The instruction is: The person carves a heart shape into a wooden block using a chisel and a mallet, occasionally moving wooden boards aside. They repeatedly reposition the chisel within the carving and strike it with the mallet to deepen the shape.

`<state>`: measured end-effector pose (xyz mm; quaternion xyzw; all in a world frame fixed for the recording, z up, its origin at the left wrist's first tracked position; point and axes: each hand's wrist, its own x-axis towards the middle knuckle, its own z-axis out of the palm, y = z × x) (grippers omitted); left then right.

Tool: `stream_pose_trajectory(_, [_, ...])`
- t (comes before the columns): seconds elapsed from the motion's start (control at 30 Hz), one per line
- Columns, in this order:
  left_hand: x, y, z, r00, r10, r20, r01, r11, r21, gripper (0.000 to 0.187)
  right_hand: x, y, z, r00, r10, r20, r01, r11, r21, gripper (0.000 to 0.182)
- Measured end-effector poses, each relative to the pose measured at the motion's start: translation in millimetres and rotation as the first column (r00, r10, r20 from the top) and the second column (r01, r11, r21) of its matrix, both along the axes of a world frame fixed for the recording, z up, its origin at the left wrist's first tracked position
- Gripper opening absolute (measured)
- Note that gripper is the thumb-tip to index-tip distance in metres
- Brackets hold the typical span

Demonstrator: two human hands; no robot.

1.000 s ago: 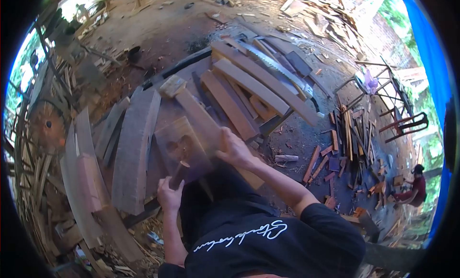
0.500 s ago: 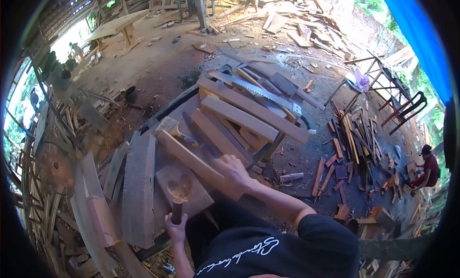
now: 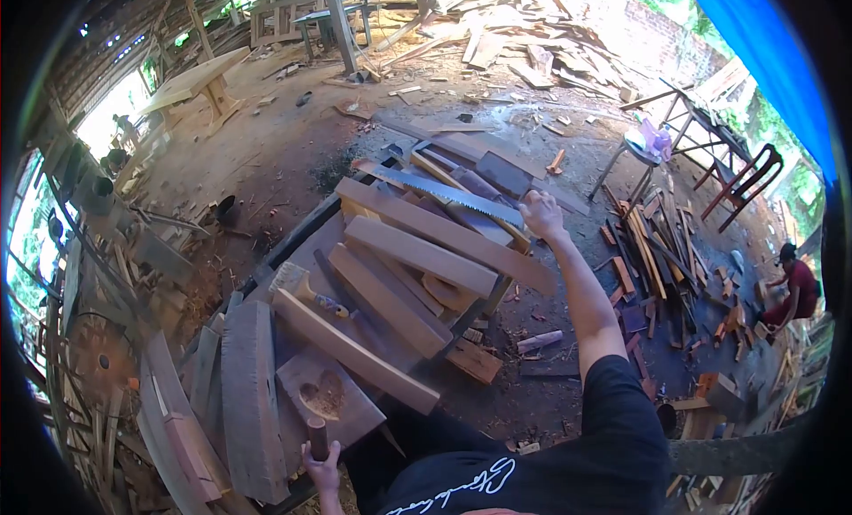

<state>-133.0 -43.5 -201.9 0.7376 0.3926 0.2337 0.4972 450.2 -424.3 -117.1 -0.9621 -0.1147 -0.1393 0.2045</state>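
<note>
My left hand [image 3: 321,466] is wrapped round a short, dark, round wooden handle [image 3: 318,435], held upright at the front edge of the bench; any blade on it is hidden. Just beyond lies a wooden block [image 3: 362,415] with a carved hollow containing shavings. My right arm is stretched out, and my right hand [image 3: 542,217] is closed at the handle end of a handsaw [image 3: 444,193]. The saw lies across the wood pieces at the far side, its toothed blade pointing left. Its handle is covered by my fingers.
Several planks and beams [image 3: 417,253] lie across the bench, with a brush-like tool [image 3: 297,280] among them. Long curved boards [image 3: 251,400] lean at the left. Offcuts [image 3: 657,240] and a stool [image 3: 639,151] stand right, where another person [image 3: 792,293] crouches.
My right hand has moved from the near wooden piece out to the saw's handle. My left hand still holds the wooden handle near the hollowed block. The view has shifted slightly.
</note>
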Motion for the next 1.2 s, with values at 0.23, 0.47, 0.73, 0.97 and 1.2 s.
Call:
stream_pose_trajectory(0.23, [0,-2,9,1.0,0.003,-0.023,-0.005,0.995,-0.096,0.031,69,-1,-33,0.851,-0.203,-0.484,0.162,0.979,-0.126,0.061])
stream_pose_trajectory(0.47, [-2,3,7,0.999,-0.025,-0.041,0.02,0.993,-0.12,0.031,80,-11,-32,0.683,-0.003,-0.73,0.236,0.947,0.217,0.06])
stream_pose_trajectory(0.73, [-8,9,-5,0.994,-0.093,-0.051,0.094,0.995,0.013,0.028,91,5,-35,0.61,-0.013,-0.792,0.288,0.935,0.206,0.089])
stream_pose_trajectory(0.97, [-12,11,-13,0.991,-0.104,-0.078,0.107,0.994,0.033,0.028,83,14,-29,0.569,-0.05,-0.821,0.392,0.894,0.217,0.095])
stream_pose_trajectory(1.2, [5,3,17,0.996,-0.07,-0.063,0.065,0.995,-0.073,0.036,80,18,-15,0.687,-0.042,-0.725,0.232,0.958,0.165,0.068])
